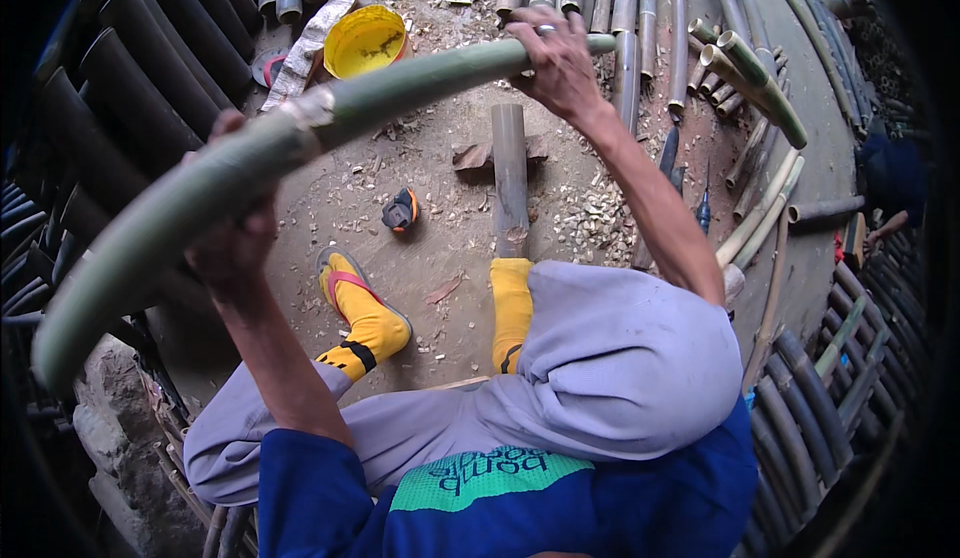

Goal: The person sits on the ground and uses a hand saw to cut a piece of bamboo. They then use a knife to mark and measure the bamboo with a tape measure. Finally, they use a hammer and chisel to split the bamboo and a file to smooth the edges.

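Observation:
A long green bamboo pole (420, 83) is raised across the space in front of me, slanting from lower left to upper right. My left hand (235, 223) is closed around its thicker part, blurred and partly hidden behind it. Near the thin right end, my right hand (560, 63), with a ring on one finger, wraps over the pole. A pale node ring (305, 113) shows between the two hands. Below the pole, a shorter grey-brown bamboo piece (510, 173) rests across a brown block (472, 158), its near end against my yellow-socked foot (510, 293).
An orange and black tape measure (401, 210) lies on the ground. Beyond stands a yellow bucket (366, 43). Wood chips (598, 220) are scattered at right, near a blue-handled tool (704, 213). Cut bamboo lengths (650, 18) lie at the far right; dark curved pieces (130, 68) line the left.

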`<state>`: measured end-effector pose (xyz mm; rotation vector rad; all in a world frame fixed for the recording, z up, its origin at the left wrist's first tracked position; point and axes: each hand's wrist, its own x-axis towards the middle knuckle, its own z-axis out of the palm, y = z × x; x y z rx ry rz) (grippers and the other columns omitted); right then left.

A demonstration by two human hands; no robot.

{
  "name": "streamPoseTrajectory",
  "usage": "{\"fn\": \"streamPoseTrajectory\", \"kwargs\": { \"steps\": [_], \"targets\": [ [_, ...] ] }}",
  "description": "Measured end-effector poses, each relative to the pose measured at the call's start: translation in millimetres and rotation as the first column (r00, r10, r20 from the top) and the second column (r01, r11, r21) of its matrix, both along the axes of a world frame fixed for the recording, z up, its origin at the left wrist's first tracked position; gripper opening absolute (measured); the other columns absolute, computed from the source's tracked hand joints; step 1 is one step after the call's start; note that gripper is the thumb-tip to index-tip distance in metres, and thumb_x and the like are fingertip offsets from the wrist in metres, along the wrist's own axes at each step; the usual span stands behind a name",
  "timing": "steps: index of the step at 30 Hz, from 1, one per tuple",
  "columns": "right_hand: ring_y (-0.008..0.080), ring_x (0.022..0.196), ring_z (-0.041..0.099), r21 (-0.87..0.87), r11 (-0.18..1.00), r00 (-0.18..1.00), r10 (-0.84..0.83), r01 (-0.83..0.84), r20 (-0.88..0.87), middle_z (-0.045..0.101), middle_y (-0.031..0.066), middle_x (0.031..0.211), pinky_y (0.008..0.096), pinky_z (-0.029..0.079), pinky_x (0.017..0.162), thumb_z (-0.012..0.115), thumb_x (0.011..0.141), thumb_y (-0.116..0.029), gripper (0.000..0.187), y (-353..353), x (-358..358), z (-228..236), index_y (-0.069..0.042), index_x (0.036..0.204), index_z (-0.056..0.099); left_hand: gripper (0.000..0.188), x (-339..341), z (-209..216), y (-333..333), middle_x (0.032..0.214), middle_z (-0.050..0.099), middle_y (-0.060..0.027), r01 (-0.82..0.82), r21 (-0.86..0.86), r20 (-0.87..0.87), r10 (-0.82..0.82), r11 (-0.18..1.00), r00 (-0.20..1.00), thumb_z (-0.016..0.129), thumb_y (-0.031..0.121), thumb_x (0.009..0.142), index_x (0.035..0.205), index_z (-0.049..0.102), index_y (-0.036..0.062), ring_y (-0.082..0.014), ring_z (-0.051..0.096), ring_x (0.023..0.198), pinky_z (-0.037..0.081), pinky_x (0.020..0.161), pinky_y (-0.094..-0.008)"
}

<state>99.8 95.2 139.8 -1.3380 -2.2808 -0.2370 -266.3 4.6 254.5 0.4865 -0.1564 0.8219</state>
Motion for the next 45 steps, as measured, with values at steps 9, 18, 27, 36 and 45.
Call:
{"fn": "streamPoseTrajectory", "kwargs": {
  "steps": [9,18,27,36,45],
  "targets": [
    [0.0338,0.066,0.064,0.028,0.911,0.793,0.374,-0.412,-0.48,0.061,0.0182,0.074,0.0427,0.053,0.061,0.075,0.071,-0.026,0.045,-23,-60,112,-0.001,0.097,0.049,0.07,73,3,29,0.134,0.046,-0.0133,-0.611,0.562,-0.409,0.829,0.558,0.381,0.063,0.008,0.075,0.14,0.036,0.0102,-0.0287,0.045,0.124,0.038,0.104,-0.0469],
    [0.0275,0.063,0.064,0.02,0.851,0.462,0.305,-0.525,-0.832,0.061,0.0171,0.072,0.0368,0.053,0.059,0.073,0.067,-0.026,0.04,-58,-73,141,0.002,0.088,0.054,0.064,188,-120,-13,0.121,0.044,-0.0069,-0.545,0.598,-0.643,0.758,0.588,0.113,0.079,0.013,0.076,0.126,0.04,0.0013,-0.0149,0.044,0.112,0.039,0.098,-0.0303],
    [0.0181,0.097,0.06,-0.187,0.811,0.454,0.107,-0.555,-0.884,0.061,0.008,0.098,0.0349,0.047,0.089,0.074,0.076,-0.031,0.061,-76,-36,87,-0.004,0.125,0.05,0.046,199,-131,-11,0.096,0.057,-0.0104,-0.538,0.754,-0.463,0.886,0.378,-0.026,0.069,0.005,0.076,0.117,0.049,-0.0013,-0.0189,0.06,0.087,0.05,0.078,-0.031],
    [0.0216,0.077,0.068,-0.755,0.65,0.647,-0.539,-0.088,-0.539,0.067,0.0176,0.091,0.0308,0.058,0.066,0.064,0.081,0.0,0.034,-190,8,-84,0.004,0.114,0.058,0.027,211,-89,-33,0.072,0.047,-0.0079,-0.714,0.512,-0.469,0.852,0.478,0.234,0.051,-0.004,0.081,0.103,0.038,0.0052,-0.0184,0.052,0.066,0.049,0.07,-0.0393],
    [0.0249,0.082,0.068,-0.644,0.762,0.551,-0.51,-0.067,-0.661,0.067,0.0172,0.094,0.0337,0.056,0.072,0.067,0.079,0.003,0.036,-189,-13,-102,0.003,0.114,0.058,0.032,199,-100,-41,0.071,0.05,-0.0076,-0.637,0.678,-0.305,0.929,0.368,0.212,0.054,-0.002,0.078,0.101,0.034,0.0077,-0.0173,0.054,0.06,0.051,0.065,-0.038]
  ]
}}
